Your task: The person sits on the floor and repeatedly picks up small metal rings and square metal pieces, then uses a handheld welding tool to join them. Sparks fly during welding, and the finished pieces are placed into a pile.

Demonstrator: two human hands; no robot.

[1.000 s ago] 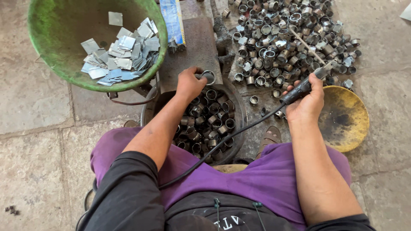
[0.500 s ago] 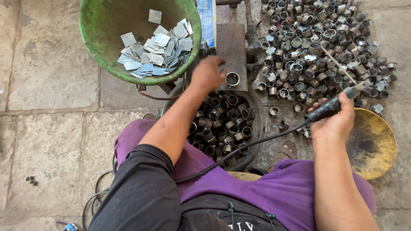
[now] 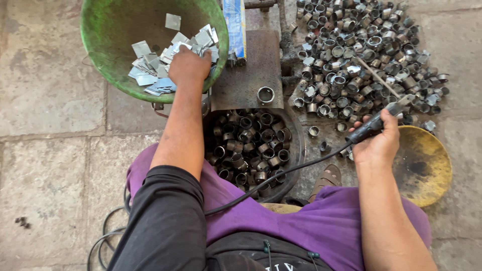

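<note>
Landmark: rusty metal plate (image 3: pixel 246 75) lying flat on the stone floor, one metal ring (image 3: pixel 265 95) standing on its near edge.
Left hand (image 3: pixel 189 65): inside the green basin (image 3: pixel 108 35) left of the plate, fingers curled down onto the pile of flat metal squares (image 3: pixel 150 70); whether the grip has pinched one, cannot tell.
Right hand (image 3: pixel 377 143): right of the plate, grip wrapped tight around a black-handled welding holder (image 3: pixel 374 125); its cable (image 3: pixel 281 175) trails back across the lap.
Dark pan of rings (image 3: pixel 251 145): just below the plate.
Loose ring heap (image 3: pixel 361 55): right of the plate.
Yellow dish (image 3: pixel 424 165): far right, beside the right hand.
</note>
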